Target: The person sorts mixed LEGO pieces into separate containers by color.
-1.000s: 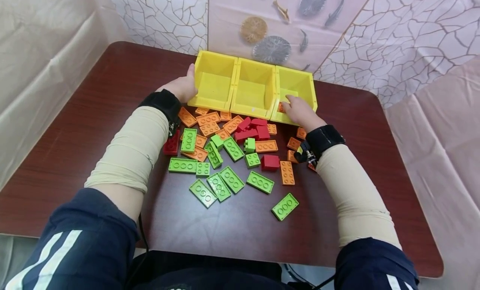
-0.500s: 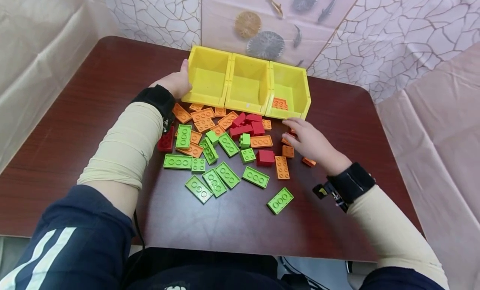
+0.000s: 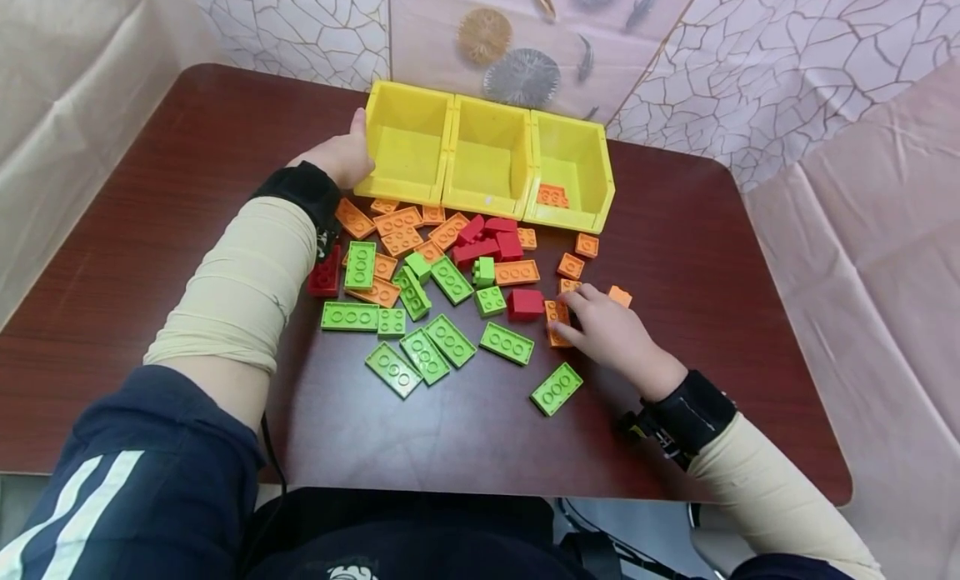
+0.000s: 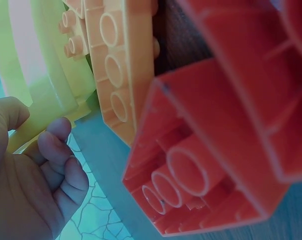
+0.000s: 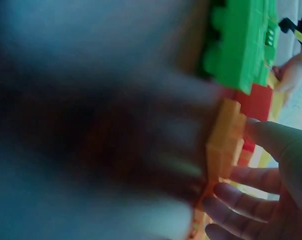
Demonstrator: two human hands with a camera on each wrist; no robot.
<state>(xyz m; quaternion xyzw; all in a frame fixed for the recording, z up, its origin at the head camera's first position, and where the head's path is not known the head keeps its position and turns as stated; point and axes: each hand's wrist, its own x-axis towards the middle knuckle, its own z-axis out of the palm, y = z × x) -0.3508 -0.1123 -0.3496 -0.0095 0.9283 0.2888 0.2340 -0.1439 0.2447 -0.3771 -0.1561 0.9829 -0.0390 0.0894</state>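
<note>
On the left, my left hand [image 3: 341, 153] grips the side wall of the leftmost yellow bin [image 3: 411, 138], thumb along the rim. The left wrist view shows its fingers [image 4: 73, 182] curled below the yellow edge. My right hand [image 3: 611, 334] reaches over an orange building brick [image 3: 555, 334] lying on the table, thumb and fingers spread at its edge. In the right wrist view this orange brick [image 5: 223, 140] is close in front of the thumb and fingertips. A different orange brick [image 3: 553, 196] lies inside the right bin [image 3: 588, 159].
Several green bricks [image 3: 426, 355] lie at the front, red bricks [image 3: 525, 305] in the middle, and orange bricks [image 3: 400, 221] along the bins' front. Small orange bricks [image 3: 587, 245] lie right of the pile. A patterned cloth wall [image 3: 495, 55] stands behind the table [image 3: 675, 222].
My right hand has come out of the right bin, leaving an orange brick there, and moved down to the orange bricks at the pile's right. The left hand stays at the left bin.
</note>
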